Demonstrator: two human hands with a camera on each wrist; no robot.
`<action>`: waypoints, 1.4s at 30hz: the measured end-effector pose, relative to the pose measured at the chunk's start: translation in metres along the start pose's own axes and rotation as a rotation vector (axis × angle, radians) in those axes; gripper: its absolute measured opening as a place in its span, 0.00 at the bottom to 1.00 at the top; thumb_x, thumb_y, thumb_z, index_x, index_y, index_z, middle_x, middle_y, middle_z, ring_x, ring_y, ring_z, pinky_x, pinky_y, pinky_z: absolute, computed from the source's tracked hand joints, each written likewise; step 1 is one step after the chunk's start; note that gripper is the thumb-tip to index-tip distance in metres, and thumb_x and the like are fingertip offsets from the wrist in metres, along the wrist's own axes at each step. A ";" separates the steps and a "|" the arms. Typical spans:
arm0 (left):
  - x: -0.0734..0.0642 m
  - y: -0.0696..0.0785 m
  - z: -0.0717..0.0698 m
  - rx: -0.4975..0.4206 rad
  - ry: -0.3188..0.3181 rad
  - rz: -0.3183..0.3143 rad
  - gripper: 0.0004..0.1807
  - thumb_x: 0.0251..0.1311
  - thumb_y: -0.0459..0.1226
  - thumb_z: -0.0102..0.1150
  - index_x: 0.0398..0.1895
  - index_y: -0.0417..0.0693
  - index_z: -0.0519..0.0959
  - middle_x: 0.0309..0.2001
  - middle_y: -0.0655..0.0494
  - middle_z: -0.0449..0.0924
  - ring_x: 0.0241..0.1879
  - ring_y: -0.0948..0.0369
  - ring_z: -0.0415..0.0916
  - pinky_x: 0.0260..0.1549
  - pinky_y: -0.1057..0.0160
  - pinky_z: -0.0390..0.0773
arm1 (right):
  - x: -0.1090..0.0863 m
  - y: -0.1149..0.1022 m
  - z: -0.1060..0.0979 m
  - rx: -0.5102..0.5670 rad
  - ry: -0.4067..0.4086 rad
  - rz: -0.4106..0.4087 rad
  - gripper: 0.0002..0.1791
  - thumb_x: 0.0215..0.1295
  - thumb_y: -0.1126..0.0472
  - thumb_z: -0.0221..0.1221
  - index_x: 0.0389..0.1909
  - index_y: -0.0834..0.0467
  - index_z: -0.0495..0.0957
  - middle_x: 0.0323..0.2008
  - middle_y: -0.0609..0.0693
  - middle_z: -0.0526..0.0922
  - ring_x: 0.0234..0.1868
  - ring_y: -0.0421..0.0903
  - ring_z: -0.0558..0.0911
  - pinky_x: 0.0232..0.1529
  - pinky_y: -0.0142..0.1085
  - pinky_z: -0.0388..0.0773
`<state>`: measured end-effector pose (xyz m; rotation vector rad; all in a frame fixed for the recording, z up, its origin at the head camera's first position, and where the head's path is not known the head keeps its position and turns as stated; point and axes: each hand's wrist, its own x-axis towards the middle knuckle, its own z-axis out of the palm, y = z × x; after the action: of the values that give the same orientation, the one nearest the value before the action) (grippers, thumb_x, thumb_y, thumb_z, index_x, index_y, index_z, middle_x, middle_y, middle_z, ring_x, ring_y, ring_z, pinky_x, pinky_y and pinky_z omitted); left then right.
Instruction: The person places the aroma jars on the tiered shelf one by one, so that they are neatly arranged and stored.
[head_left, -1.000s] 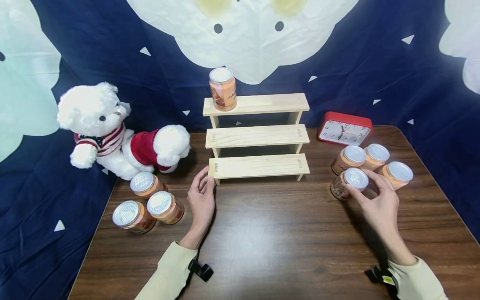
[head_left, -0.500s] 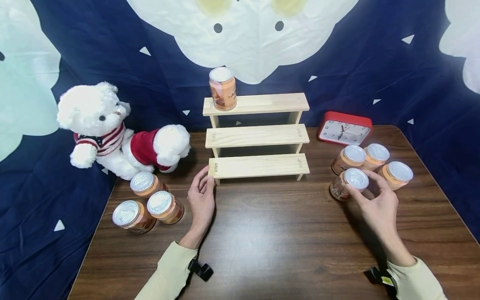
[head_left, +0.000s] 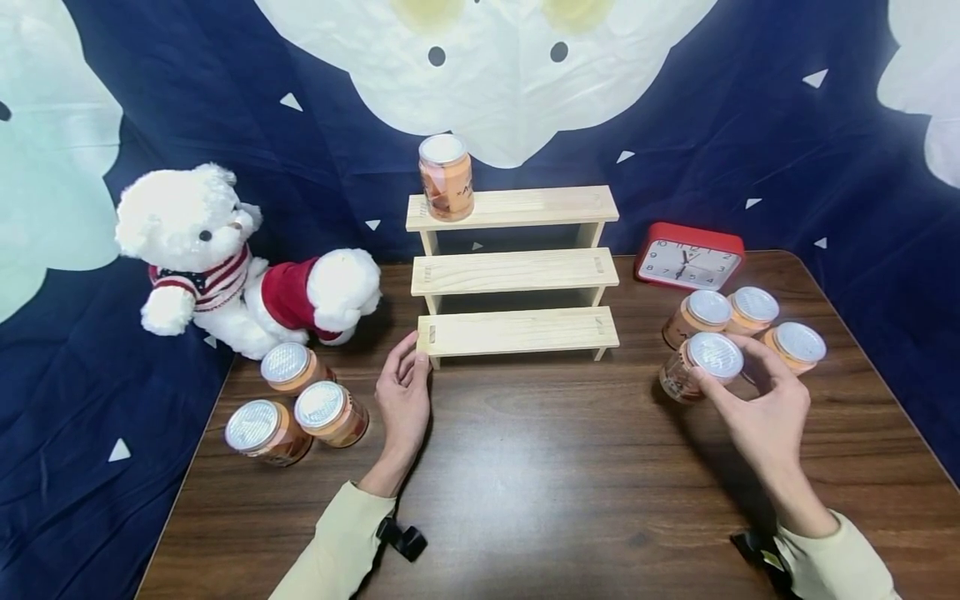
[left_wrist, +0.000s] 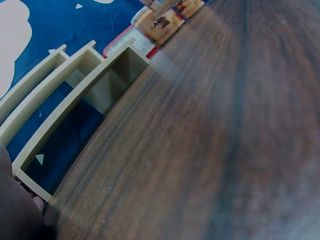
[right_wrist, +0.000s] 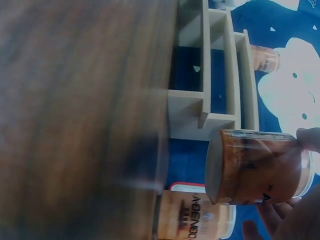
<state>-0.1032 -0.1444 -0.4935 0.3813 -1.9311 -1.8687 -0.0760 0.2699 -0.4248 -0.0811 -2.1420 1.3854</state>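
Observation:
My right hand (head_left: 765,408) holds an orange can with a silver lid (head_left: 714,357) by its upper part, thumb on the near side. In the right wrist view this can (right_wrist: 260,167) hangs just off the tabletop. My left hand (head_left: 405,400) grips the left end of the lowest step of a pale wooden three-step shelf (head_left: 517,332); a fingertip shows by the shelf's end leg in the left wrist view. One like can (head_left: 446,179) stands at the left of the top step. Several more cans stand beside the right hand, including one can (head_left: 697,315) just behind.
Three orange cans (head_left: 330,417) stand at the left of the brown wooden table (head_left: 525,467). Behind them lies a white teddy bear (head_left: 180,221) in red clothes. A red alarm clock (head_left: 690,258) stands right of the shelf, before a dark blue cloth (head_left: 337,167).
My right hand has raised the can slightly from the table, with its lid coming a little up and to the right. The left hand and the shelf stay where they were.

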 end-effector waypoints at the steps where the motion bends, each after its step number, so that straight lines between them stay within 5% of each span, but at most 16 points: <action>1: 0.000 0.000 0.000 -0.003 -0.001 -0.001 0.20 0.80 0.29 0.61 0.72 0.41 0.82 0.59 0.37 0.89 0.51 0.72 0.85 0.53 0.77 0.81 | 0.001 -0.003 0.000 0.011 -0.001 0.003 0.30 0.51 0.80 0.78 0.58 0.72 0.86 0.50 0.33 0.88 0.51 0.33 0.86 0.50 0.19 0.80; 12: 0.000 -0.002 0.000 -0.003 -0.003 -0.006 0.20 0.81 0.29 0.61 0.71 0.42 0.82 0.58 0.37 0.89 0.51 0.72 0.85 0.53 0.77 0.81 | 0.010 -0.026 0.004 0.056 -0.012 0.001 0.32 0.51 0.82 0.78 0.60 0.66 0.87 0.51 0.44 0.89 0.48 0.32 0.87 0.45 0.19 0.82; 24: 0.000 -0.002 -0.001 -0.010 -0.005 0.009 0.20 0.80 0.28 0.61 0.71 0.41 0.83 0.56 0.38 0.90 0.50 0.71 0.85 0.52 0.76 0.82 | 0.024 -0.041 0.014 0.124 -0.045 -0.048 0.32 0.51 0.82 0.76 0.61 0.67 0.87 0.51 0.42 0.90 0.41 0.38 0.81 0.36 0.23 0.74; 33: 0.000 -0.002 -0.001 -0.017 0.003 0.007 0.20 0.79 0.27 0.61 0.71 0.41 0.83 0.56 0.38 0.90 0.50 0.71 0.85 0.53 0.76 0.82 | 0.035 -0.055 0.027 0.173 -0.092 -0.139 0.33 0.50 0.81 0.77 0.61 0.69 0.87 0.52 0.43 0.90 0.53 0.41 0.85 0.56 0.26 0.79; 42: 0.000 0.000 0.000 -0.018 -0.003 -0.001 0.20 0.80 0.29 0.61 0.72 0.41 0.82 0.59 0.37 0.88 0.51 0.72 0.85 0.53 0.77 0.81 | 0.042 -0.065 0.044 0.242 -0.108 -0.163 0.31 0.49 0.81 0.77 0.58 0.72 0.86 0.51 0.43 0.91 0.52 0.42 0.86 0.56 0.28 0.79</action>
<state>-0.1031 -0.1447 -0.4934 0.3738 -1.9151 -1.8876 -0.1164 0.2189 -0.3636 0.2612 -1.9983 1.5690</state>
